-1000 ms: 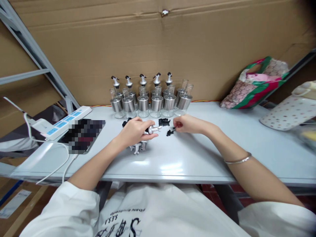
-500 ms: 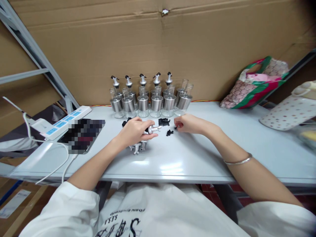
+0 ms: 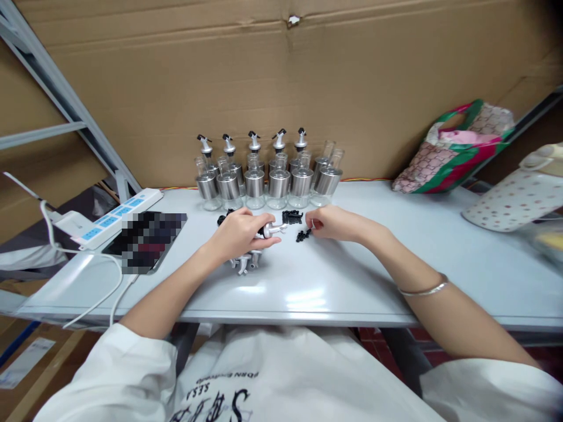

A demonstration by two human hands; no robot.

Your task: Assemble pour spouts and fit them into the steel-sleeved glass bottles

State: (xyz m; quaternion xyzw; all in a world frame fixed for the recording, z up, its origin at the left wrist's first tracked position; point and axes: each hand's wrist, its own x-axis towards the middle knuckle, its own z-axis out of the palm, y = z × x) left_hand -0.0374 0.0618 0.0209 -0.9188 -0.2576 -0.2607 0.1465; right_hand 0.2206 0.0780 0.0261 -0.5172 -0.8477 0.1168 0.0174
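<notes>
Silver pourer spout [image 3: 273,230] sits gripped in the left hand [image 3: 240,234] above the worktop [image 3: 334,281]; just beside it, the right hand [image 3: 329,223] pinches at small black plugs [image 3: 301,235], fingertips pressed together.

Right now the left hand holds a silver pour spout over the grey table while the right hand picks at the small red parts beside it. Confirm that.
Not quite. In the head view the small parts at the right hand are black, not red. The rest stands: the left hand holds a silver pour spout over the grey table.
</notes>
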